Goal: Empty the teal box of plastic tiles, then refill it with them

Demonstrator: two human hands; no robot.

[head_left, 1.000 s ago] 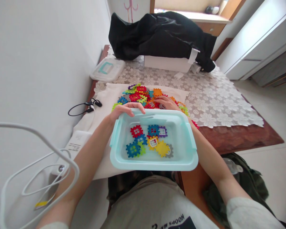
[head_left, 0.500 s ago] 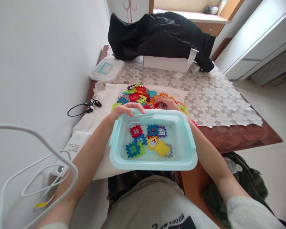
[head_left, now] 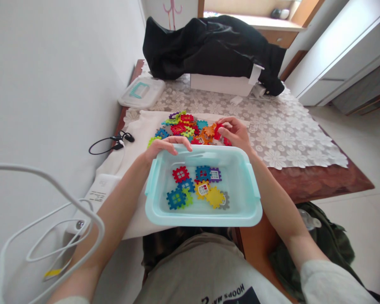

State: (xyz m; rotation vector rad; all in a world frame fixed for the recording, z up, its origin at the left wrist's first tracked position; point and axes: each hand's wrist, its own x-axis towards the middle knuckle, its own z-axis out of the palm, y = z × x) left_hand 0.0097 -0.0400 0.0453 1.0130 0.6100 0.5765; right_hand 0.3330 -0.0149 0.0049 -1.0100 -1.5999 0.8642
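A light turquoise plastic bin [head_left: 240,207] is tilted toward me at the table's near edge. My left hand [head_left: 169,145] rests over its far left rim, fingers bent across the edge, holding it. Inside lie several interlocking plastic tiles, among them a yellow tile [head_left: 215,197], a red tile [head_left: 180,174] and a blue tile [head_left: 176,198]. Behind the bin is a pile of similar tiles [head_left: 180,128] in many colours. At the pile's right side my right hand [head_left: 236,131] pinches a red tile [head_left: 218,131] between thumb and fingers.
A clear lid with a turquoise handle [head_left: 142,92] lies at the back left. Black earphones [head_left: 117,139] are on the white cloth by the wall. Black fabric [head_left: 209,46] drapes over a white box [head_left: 220,84] behind. White cable [head_left: 50,177] loops at the left.
My right hand has lifted and shifted right from the pile, now with a red tile in its fingers. The left hand and the bin stay in place.
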